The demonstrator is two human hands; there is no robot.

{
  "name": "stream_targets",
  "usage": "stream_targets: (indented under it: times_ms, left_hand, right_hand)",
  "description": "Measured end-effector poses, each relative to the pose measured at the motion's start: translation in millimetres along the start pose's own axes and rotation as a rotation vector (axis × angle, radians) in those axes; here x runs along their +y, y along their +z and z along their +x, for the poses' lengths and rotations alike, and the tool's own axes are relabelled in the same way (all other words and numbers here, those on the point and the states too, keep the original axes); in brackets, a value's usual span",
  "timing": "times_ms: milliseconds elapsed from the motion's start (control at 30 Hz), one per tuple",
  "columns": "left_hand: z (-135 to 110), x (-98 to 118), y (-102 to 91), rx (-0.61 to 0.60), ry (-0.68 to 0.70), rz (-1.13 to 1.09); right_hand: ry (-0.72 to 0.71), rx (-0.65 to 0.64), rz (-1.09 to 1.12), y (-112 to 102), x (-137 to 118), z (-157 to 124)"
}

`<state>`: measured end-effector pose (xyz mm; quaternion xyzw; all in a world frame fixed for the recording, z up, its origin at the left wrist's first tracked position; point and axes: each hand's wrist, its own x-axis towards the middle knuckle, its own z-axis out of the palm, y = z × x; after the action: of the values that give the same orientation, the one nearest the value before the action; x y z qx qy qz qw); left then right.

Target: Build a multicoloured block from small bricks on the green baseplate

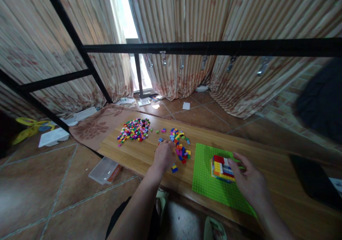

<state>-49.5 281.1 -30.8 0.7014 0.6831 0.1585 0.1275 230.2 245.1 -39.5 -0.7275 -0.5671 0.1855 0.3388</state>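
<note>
On the green baseplate (203,179) stands a multicoloured brick stack (219,169), with the right hand (249,181) at its right side, thumb and fingers parted around that edge, though whether they grip it I cannot tell. Just left of the baseplate, the left hand (165,155) reaches with curled fingers into a small scatter of loose bricks (182,152), and whether it pinches one I cannot tell. Farther left of the baseplate, a larger brick heap (135,129) lies on the same wooden tabletop (133,157)
</note>
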Motion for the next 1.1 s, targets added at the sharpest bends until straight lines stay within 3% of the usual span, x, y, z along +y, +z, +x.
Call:
stream_targets:
  times_ms: [233,533,733,900,1100]
  left_hand:
    - [0,8,4.1,-0.025,0.07,0.143]
    - [1,16,2.2,-0.065,0.027,0.16]
    - [4,18,6.7,0.012,0.045,0.12]
    - [1,24,11.9,0.003,0.079,0.086]
    - [13,8,10.1,0.095,0.037,0.065]
  right_hand:
    - [-0.03,0.08,-0.042,2,2,2]
    - [-0.078,0.099,-0.058,-2,4,3]
    - [-0.098,0.099,-0.058,0,5,3]
    - [-0.119,0.103,-0.064,0,7,4]
    - [-0.111,0.093,-0.06,0,5,4]
